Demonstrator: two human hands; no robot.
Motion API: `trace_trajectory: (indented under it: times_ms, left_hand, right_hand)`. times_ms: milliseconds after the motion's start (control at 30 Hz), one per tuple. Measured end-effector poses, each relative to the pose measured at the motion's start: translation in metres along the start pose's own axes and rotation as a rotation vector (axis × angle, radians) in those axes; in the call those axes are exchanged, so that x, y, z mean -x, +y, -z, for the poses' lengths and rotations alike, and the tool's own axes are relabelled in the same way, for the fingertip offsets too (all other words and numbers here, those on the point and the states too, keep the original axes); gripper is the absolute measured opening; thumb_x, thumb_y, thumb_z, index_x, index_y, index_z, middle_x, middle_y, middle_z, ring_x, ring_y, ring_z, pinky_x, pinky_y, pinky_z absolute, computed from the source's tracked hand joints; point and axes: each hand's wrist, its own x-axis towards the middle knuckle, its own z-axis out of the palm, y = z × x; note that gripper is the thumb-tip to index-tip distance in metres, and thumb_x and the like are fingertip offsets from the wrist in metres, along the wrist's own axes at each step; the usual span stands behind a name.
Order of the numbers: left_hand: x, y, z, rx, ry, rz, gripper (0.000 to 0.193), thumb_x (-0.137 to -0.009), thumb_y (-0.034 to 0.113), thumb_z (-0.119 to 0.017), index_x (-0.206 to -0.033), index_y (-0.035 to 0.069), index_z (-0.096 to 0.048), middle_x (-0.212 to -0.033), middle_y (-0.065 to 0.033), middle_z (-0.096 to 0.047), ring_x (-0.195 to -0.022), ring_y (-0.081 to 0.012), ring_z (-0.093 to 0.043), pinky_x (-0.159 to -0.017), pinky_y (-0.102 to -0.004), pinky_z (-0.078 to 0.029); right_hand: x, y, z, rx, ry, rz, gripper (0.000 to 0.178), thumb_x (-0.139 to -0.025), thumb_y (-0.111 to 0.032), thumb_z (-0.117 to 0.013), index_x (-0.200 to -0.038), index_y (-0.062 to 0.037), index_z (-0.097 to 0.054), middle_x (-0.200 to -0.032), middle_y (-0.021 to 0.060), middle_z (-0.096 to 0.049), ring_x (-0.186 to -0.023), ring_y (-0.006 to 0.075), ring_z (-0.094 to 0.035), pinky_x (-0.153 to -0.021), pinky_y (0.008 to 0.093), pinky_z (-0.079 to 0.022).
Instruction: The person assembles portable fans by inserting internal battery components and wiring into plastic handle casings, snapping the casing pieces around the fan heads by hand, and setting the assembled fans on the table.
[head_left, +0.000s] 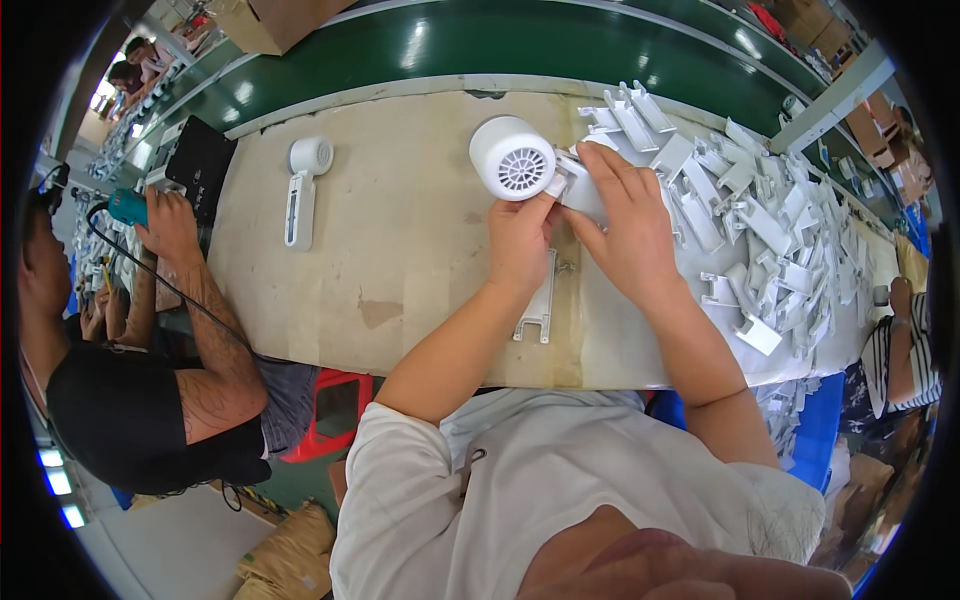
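Observation:
What looks like a white hair dryer point(510, 158), with a round head and a slotted grille, is held above the far middle of the table. My left hand point(520, 243) pinches it at the neck just below the grille, thumb and fingers closed. My right hand point(632, 220) grips the handle side, its fingers over the top and its thumb underneath; the palm hides part of the handle. Below my left hand, a long white handle shell point(538, 305) lies on the table, partly covered by that hand. A second white hair dryer point(301, 190) lies apart at the left.
A large pile of white plastic shells point(765, 220) spreads over the right of the table point(400, 280). A green conveyor point(440, 45) runs behind. On the left, a co-worker holds a teal corded power tool point(128, 207) near a black box point(195, 165). A red stool point(330, 410) stands below.

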Motion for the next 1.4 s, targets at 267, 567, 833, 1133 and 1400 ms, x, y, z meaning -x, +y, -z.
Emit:
trace_trajectory:
  times_ms: [267, 567, 833, 1133, 1400]
  left_hand:
    - [-0.001, 0.021, -0.013, -0.009, 0.035, -0.187, 0.026, -0.082, 0.008, -0.061, -0.106, 0.000, -0.055, -0.104, -0.0121, -0.060, -0.096, -0.0191, -0.058, -0.084, -0.0319, -0.047]
    - [0.007, 0.036, -0.020, -0.016, -0.005, -0.155, 0.027, -0.085, 0.015, -0.057, -0.108, 0.001, -0.051, -0.106, -0.0121, -0.058, -0.100, -0.0260, -0.056, -0.089, -0.0388, -0.045]
    - [-0.021, 0.044, 0.011, -0.362, 0.015, -0.130, 0.028, -0.082, 0.011, -0.059, -0.106, -0.002, -0.053, -0.097, -0.0110, -0.061, -0.087, -0.0191, -0.060, -0.075, -0.0305, -0.049]
    - [-0.040, 0.122, 0.069, -2.052, 0.461, -0.334, 0.025, -0.077, 0.022, -0.057, -0.091, 0.002, -0.057, -0.078, -0.0173, -0.063, -0.080, -0.0338, -0.059, -0.070, -0.0465, -0.042]
    - [-0.044, 0.170, 0.109, -2.404, 0.680, -0.625, 0.022, -0.072, 0.019, -0.061, -0.085, 0.001, -0.060, -0.090, -0.0136, -0.063, -0.082, -0.0305, -0.058, -0.069, -0.0447, -0.041]
  right_hand:
    - [0.004, 0.023, -0.006, -0.394, -0.047, -0.232, 0.056, -0.075, -0.030, -0.067, -0.121, -0.0034, -0.049, -0.113, 0.0145, -0.054, -0.099, 0.0218, -0.052, -0.083, 0.0299, -0.044]
    - [0.012, 0.019, -0.003, -0.792, -0.056, -0.312, 0.035, -0.079, -0.034, -0.065, -0.073, -0.0009, -0.053, -0.064, 0.0023, -0.051, -0.059, 0.0096, -0.045, -0.052, 0.0255, -0.038]
    - [0.010, 0.017, -0.030, -0.844, -0.290, -0.430, 0.029, -0.080, -0.025, -0.064, -0.090, 0.0008, -0.057, -0.076, 0.0079, -0.059, -0.064, 0.0142, -0.053, -0.058, 0.0270, -0.044]
    - [0.015, 0.039, -0.044, -0.443, -0.073, -0.084, 0.023, -0.075, -0.008, -0.064, -0.097, -0.0065, -0.060, -0.101, 0.0103, -0.058, -0.100, 0.0279, -0.051, -0.088, 0.0349, -0.040]
    - [0.016, 0.043, -0.053, -0.454, -0.098, -0.042, 0.015, -0.075, -0.006, -0.062, -0.090, -0.0068, -0.061, -0.099, 0.0088, -0.058, -0.098, 0.0273, -0.052, -0.085, 0.0344, -0.042]
